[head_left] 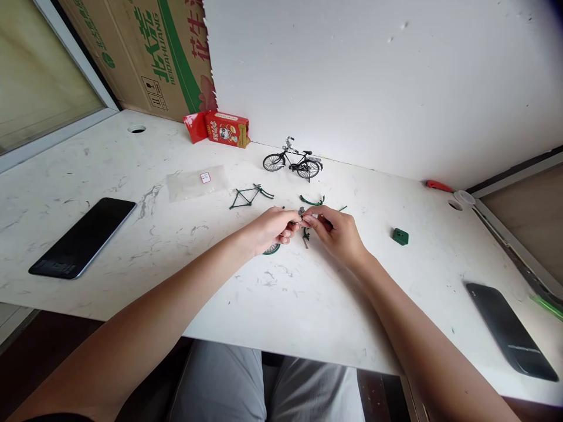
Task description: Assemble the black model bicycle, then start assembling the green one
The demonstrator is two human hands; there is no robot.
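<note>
My left hand [278, 225] and my right hand [331, 227] meet above the middle of the table, fingertips pinched together on a small dark piece too tiny to name. Partly covered by my left hand is a toy bicycle wheel [272, 249] with a green rim. Just beyond lies a green toy bicycle frame [250, 199]. A curved green part [312, 201] rests past my right fingers, and a small green-and-metal part [306, 237] lies below them. Farther back, a black model bicycle [292, 161] stands upright.
A clear plastic bag [193, 183] and a black phone [83, 237] lie to the left. At the back is a red box [229, 129] before a large carton [149, 58]. To the right are a green block [400, 236] and a second dark phone [510, 331].
</note>
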